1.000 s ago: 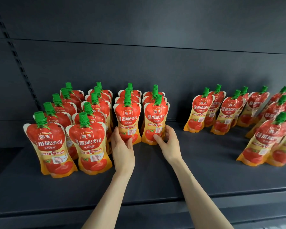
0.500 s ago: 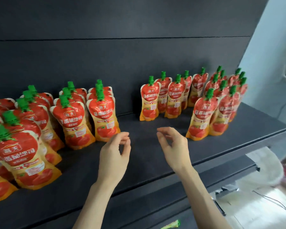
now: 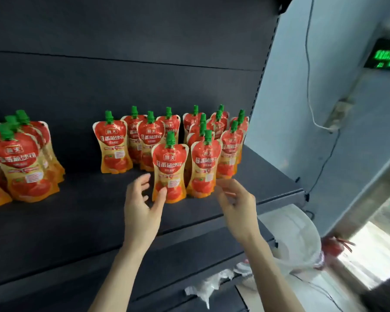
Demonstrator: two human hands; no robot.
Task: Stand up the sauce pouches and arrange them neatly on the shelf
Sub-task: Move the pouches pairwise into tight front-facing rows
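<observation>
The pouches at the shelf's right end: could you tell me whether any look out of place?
Yes: the right cluster is ragged. The front pouch stands ahead of the others, and those behind sit staggered at mixed angles. None has fallen.

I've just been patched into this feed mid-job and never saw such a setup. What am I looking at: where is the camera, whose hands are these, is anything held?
No machine here: a person works with bare hands, and the one camera sits on their head, looking forward and down. The left hand and right hand reach toward a dark shelf. Red sauce pouches with green caps stand on it, a left cluster and a right cluster. The left hand's thumb overlaps the front pouch low down; whether it touches, I cannot tell. The right hand, blurred, is beside the neighbouring pouch. Neither hand holds anything.
</observation>
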